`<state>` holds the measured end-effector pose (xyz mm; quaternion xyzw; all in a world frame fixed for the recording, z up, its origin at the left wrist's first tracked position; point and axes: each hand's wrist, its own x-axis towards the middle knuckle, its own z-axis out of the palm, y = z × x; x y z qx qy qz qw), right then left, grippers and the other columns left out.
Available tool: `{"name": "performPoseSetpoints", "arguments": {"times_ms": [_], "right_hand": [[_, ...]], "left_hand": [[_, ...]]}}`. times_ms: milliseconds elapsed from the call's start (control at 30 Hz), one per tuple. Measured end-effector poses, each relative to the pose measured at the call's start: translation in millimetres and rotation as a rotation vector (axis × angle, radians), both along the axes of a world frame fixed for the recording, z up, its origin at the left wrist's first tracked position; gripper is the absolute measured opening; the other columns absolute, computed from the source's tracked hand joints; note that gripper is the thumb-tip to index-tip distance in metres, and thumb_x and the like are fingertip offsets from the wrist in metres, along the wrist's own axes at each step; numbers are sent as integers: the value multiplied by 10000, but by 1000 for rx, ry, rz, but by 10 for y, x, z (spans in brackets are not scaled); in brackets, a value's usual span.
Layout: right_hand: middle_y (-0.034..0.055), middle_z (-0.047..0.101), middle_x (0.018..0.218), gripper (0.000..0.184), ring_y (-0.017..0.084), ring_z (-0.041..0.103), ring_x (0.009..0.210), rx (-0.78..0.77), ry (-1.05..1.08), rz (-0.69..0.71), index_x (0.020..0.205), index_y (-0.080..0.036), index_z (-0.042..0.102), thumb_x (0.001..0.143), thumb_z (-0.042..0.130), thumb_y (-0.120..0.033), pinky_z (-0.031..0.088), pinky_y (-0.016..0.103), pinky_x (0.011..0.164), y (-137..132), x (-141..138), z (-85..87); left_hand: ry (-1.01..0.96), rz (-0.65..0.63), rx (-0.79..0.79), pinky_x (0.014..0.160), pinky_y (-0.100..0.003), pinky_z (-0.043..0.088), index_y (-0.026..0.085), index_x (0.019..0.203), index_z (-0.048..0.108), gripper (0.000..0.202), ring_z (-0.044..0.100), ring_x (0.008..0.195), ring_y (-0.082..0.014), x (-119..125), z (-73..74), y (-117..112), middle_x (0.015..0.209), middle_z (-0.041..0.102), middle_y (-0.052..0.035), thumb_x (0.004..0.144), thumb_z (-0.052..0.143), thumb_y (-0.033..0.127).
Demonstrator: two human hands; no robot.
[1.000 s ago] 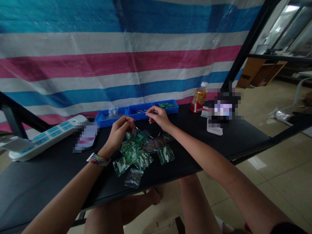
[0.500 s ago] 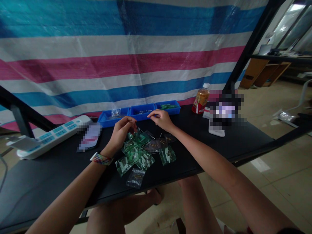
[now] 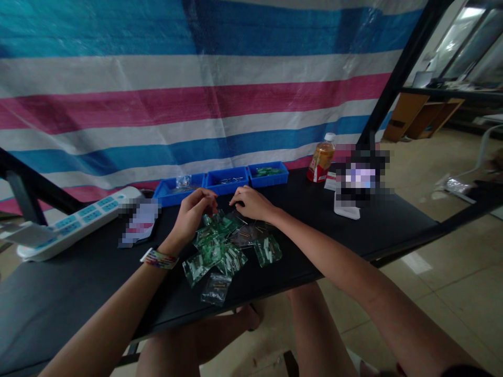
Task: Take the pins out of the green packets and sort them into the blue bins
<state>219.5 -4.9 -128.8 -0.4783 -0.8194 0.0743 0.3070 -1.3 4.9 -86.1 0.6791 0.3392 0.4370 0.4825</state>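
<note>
Right hand (image 3: 253,202) in the head view bends its fingers, fingertips drawn together, at one o'clock from the pile of green packets (image 3: 214,243); I cannot tell whether it grips anything. Left hand (image 3: 192,210) is curled at eleven o'clock, beside the pile; whether it pinches something is hidden. The pile lies on the black tabletop (image 3: 314,235), with dark packets (image 3: 247,235) at two o'clock, one green packet (image 3: 268,250) at three and a clear bag (image 3: 216,289) at six. Three blue bins (image 3: 271,180) stand in a row toward twelve; a drink bottle (image 3: 321,161) stands at two, well apart.
</note>
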Motion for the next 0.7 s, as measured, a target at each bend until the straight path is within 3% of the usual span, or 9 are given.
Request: {"name": "performPoseSetpoints", "arguments": {"times_ms": [167, 333, 433, 500, 700], "right_hand": [[59, 661, 940, 126, 201, 591, 949, -27, 3, -128, 922, -178, 813, 915, 701, -119, 437, 322, 910, 19, 98, 30], [36, 701, 876, 411, 194, 636, 868, -78, 52, -167, 1197, -171, 792, 826, 667, -45, 442, 289, 784, -11, 127, 27], [46, 702, 864, 290, 191, 635, 800, -91, 95, -203, 1039, -160, 832, 785, 706, -100, 444, 292, 733, -26, 119, 22], [30, 695, 811, 178, 170, 626, 737, -137, 216, -196, 901, -154, 820, 759, 723, -108, 446, 286, 710, -13, 100, 26], [-39, 652, 689, 108, 118, 609, 647, -350, 816, -66, 801, -162, 697, 725, 773, -149, 460, 240, 651, 19, 1, 99]], "left_hand": [[-4, -4, -3, 536, -253, 495, 188, 873, 672, 140, 622, 594, -149, 5, -10, 12, 738, 629, -16, 847, 686, 325], [3, -20, -9, 537, -249, 479, 187, 883, 679, 136, 615, 591, -148, 8, -33, 32, 723, 625, -13, 862, 681, 321], [15, -26, -6, 549, -253, 482, 185, 890, 673, 139, 622, 605, -151, 3, -48, 35, 737, 633, -17, 873, 676, 323], [24, -33, -4, 555, -255, 484, 185, 895, 669, 153, 624, 610, -151, -1, -51, 33, 747, 634, -16, 878, 671, 337], [102, 0, 36, 543, -248, 459, 178, 908, 676, 219, 629, 618, -149, 11, -50, 28, 789, 659, -23, 868, 670, 392]]}}
